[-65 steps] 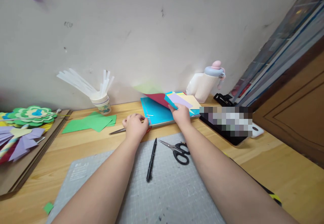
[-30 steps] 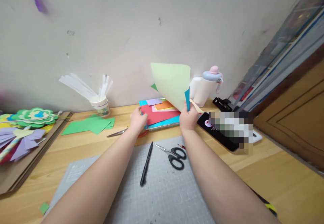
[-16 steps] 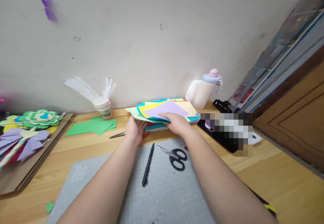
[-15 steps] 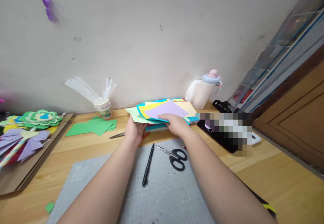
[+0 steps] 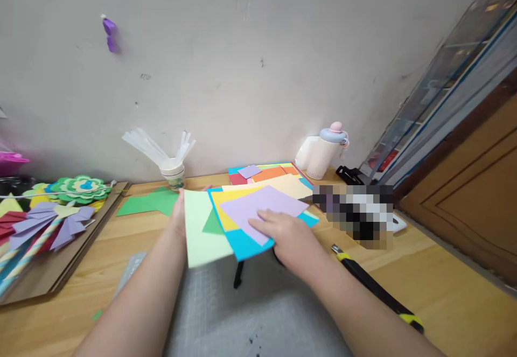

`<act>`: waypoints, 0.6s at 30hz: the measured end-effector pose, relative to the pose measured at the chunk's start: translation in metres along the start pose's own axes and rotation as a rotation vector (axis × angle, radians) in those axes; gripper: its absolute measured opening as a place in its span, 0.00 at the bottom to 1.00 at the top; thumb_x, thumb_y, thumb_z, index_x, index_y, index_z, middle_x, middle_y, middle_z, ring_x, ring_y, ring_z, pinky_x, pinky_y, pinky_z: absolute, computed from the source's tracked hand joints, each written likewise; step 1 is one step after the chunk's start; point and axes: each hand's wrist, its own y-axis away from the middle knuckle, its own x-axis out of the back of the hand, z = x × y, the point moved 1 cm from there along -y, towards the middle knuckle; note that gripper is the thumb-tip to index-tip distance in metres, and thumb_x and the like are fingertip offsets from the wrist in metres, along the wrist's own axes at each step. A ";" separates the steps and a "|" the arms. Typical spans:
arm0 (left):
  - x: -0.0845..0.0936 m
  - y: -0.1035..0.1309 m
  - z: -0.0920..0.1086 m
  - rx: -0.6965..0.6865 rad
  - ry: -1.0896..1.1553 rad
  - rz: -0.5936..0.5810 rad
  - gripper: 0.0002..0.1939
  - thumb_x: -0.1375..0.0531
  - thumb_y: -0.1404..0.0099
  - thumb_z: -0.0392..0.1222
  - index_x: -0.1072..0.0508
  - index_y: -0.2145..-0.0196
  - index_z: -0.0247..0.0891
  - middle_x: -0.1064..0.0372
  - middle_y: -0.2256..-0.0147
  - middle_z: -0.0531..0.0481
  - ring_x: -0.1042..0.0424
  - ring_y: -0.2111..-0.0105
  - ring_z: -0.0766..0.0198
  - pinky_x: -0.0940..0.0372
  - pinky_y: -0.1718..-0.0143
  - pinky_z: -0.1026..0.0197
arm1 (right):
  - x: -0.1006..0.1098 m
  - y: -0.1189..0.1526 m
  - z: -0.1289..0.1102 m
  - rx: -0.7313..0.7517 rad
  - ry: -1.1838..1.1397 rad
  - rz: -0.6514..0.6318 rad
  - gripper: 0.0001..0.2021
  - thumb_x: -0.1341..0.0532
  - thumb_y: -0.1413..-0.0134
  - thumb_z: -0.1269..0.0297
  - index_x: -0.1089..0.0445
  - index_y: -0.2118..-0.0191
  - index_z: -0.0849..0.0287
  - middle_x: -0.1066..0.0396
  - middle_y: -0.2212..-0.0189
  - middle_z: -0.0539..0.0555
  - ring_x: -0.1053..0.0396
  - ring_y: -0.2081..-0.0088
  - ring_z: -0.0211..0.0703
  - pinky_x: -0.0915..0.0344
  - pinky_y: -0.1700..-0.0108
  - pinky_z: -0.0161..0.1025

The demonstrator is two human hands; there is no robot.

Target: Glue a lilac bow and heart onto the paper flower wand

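Several loose sheets of coloured paper are held fanned out over the grey cutting mat (image 5: 226, 314). Pale green paper (image 5: 197, 228) is at the left, blue and yellow sheets overlap it, and a lavender sheet (image 5: 242, 211) lies on top. My left hand (image 5: 180, 214) grips the left edge of the pale green paper, its fingers mostly hidden. My right hand (image 5: 288, 236) holds the right side, fingertips on the lavender sheet and thumb out of sight. Below the sheets the end of a black pen (image 5: 238, 277) shows. The scissors are almost wholly covered.
Behind the sheets lies a pile of coloured paper (image 5: 278, 173). Green paper (image 5: 141, 204) and a paper cup (image 5: 173, 174) of clear strips stand left. Paper flowers (image 5: 83, 191) rest on cardboard. To the right are a bottle (image 5: 321, 158) and a black-yellow utility knife (image 5: 375, 289).
Both hands have lifted the sheets off the pile at the back and brought them nearer, over the mat. They now cover the scissors and most of the pen. The view has shifted slightly.
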 end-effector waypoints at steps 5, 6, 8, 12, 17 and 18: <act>0.028 0.044 0.020 0.144 -0.251 -0.035 0.39 0.49 0.41 0.65 0.44 0.40 0.36 0.27 0.59 0.40 0.27 0.61 0.51 0.33 0.60 0.50 | -0.023 0.079 -0.046 0.276 0.066 0.172 0.24 0.50 0.46 0.76 0.33 0.46 0.53 0.34 0.45 0.57 0.34 0.47 0.53 0.33 0.50 0.50; 0.032 0.053 0.019 0.174 -0.320 -0.031 0.37 0.45 0.42 0.63 0.41 0.42 0.37 0.27 0.60 0.41 0.27 0.63 0.54 0.33 0.63 0.54 | -0.029 0.092 -0.052 0.350 0.076 0.213 0.21 0.49 0.44 0.71 0.33 0.46 0.55 0.33 0.46 0.59 0.33 0.48 0.54 0.33 0.51 0.50; 0.037 0.070 0.012 0.232 -0.469 -0.021 0.33 0.37 0.46 0.56 0.35 0.46 0.39 0.27 0.62 0.45 0.28 0.67 0.59 0.34 0.68 0.60 | -0.041 0.113 -0.062 0.475 0.114 0.274 0.18 0.48 0.41 0.65 0.33 0.47 0.53 0.30 0.49 0.58 0.31 0.50 0.53 0.31 0.54 0.47; 0.043 0.092 -0.007 0.256 -0.756 0.005 0.27 0.31 0.55 0.47 0.25 0.57 0.37 0.28 0.70 0.50 0.32 0.73 0.64 0.39 0.74 0.64 | -0.060 0.140 -0.075 0.590 0.134 0.295 0.17 0.47 0.40 0.61 0.34 0.46 0.52 0.29 0.50 0.56 0.32 0.49 0.53 0.34 0.51 0.49; 0.040 0.109 -0.017 0.087 -0.997 0.090 0.26 0.33 0.57 0.49 0.25 0.59 0.38 0.34 0.78 0.56 0.37 0.77 0.67 0.43 0.76 0.66 | -0.066 0.157 -0.091 0.549 0.048 0.162 0.20 0.47 0.41 0.59 0.37 0.44 0.55 0.32 0.47 0.60 0.35 0.46 0.60 0.38 0.48 0.56; 0.038 0.113 -0.017 0.066 -1.027 0.100 0.27 0.34 0.56 0.51 0.26 0.58 0.38 0.32 0.77 0.55 0.35 0.76 0.66 0.43 0.75 0.66 | -0.065 0.158 -0.095 0.529 0.027 0.110 0.21 0.47 0.41 0.58 0.38 0.43 0.56 0.34 0.46 0.61 0.36 0.46 0.62 0.38 0.49 0.58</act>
